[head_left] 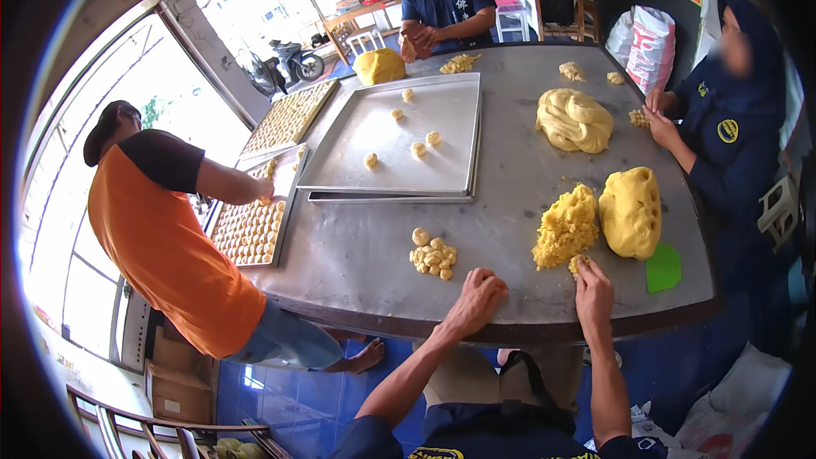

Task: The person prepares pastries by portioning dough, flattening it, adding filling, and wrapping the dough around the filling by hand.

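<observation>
My right hand point(594, 291) pinches a small lump of yellow filling point(578, 264) at the near edge of a crumbly yellow mound point(565, 225). Close to the table's front edge, my left hand point(474, 304) is curled closed, and whatever it may hold is hidden. Beyond it lies a cluster of small pale dough pieces point(433, 257). A large smooth yellow block point(630, 212) with dents on its side sits right of the mound. By its near corner a green flat scraper point(663, 269) lies on the metal table point(357, 246).
Stacked metal trays point(340, 153) carry several dough balls. A big pale dough mass point(575, 121) rests farther back. At left, a person in orange point(161, 229) reaches over a filled tray point(246, 234). Other people work at the far side point(450, 8) and right point(722, 119).
</observation>
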`<state>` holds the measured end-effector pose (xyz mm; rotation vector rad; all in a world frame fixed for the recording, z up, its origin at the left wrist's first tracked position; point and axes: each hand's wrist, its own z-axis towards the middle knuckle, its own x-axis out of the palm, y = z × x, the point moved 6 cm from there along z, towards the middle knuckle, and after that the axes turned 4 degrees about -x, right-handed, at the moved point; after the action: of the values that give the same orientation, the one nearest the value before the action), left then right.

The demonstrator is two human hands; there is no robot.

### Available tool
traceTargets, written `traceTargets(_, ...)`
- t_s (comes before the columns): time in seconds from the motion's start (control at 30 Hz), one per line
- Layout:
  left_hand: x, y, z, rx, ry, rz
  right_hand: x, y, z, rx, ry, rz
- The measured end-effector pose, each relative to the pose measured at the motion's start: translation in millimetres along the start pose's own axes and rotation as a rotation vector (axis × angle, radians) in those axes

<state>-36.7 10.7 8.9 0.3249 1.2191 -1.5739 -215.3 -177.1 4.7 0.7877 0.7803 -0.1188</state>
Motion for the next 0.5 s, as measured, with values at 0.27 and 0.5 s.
traceTargets(0.27, -15, 34, -13, -0.379, -0.005, -0.215, -9, -3, 9, -0.077, 0.084, -0.023)
traceTargets(0.5, 12, 46, 53, -0.368, -0.015, 0.236, 3, -13, 26, -0.054, 0.243, -0.070)
